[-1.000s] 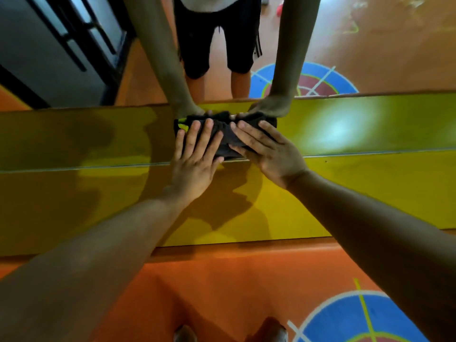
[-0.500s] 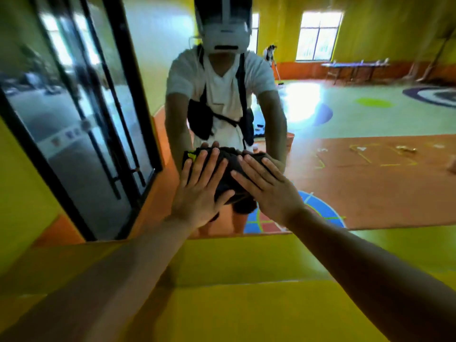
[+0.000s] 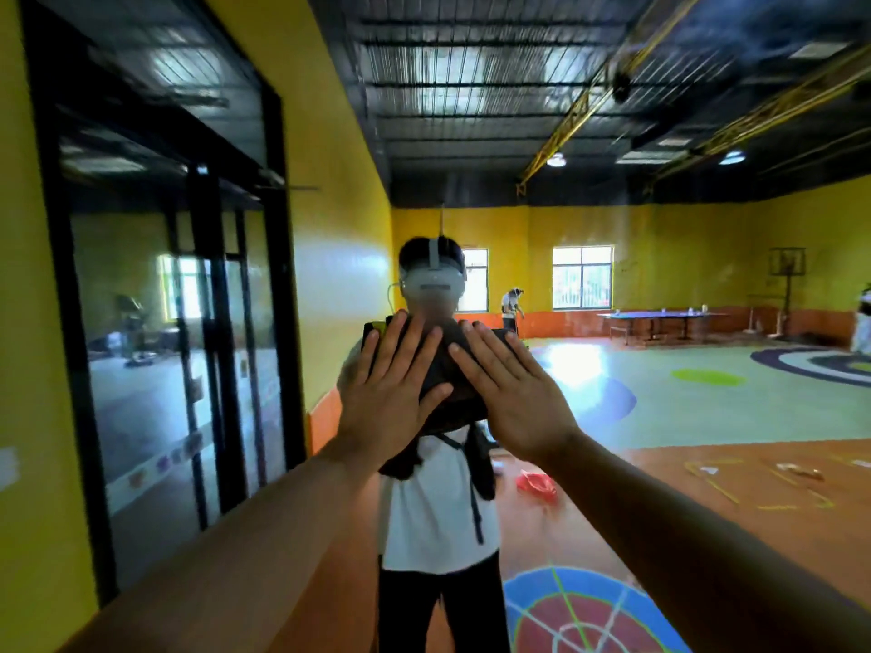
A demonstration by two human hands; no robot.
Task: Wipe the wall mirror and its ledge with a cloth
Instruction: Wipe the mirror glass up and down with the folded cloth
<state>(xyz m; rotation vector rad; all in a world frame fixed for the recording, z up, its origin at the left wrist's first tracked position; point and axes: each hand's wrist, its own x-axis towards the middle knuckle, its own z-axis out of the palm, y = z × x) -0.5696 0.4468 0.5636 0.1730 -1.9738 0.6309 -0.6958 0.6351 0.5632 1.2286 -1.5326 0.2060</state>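
The mirror (image 3: 660, 322) fills your view. Your left hand (image 3: 391, 393) and right hand (image 3: 513, 398) lie flat side by side, fingers straight and spread. They press the dark cloth (image 3: 445, 374) against its middle. The stickers (image 3: 179, 457) on the reflected door at left are too blurred to read.

Cloth (image 3: 445, 369) against mirror (image 3: 683, 440), left hand (image 3: 391, 407) beside right hand (image 3: 513, 402), both on cloth

the left hand (image 3: 386, 407) and right hand (image 3: 518, 402) hide most of the dark cloth (image 3: 445, 372) beneath them.
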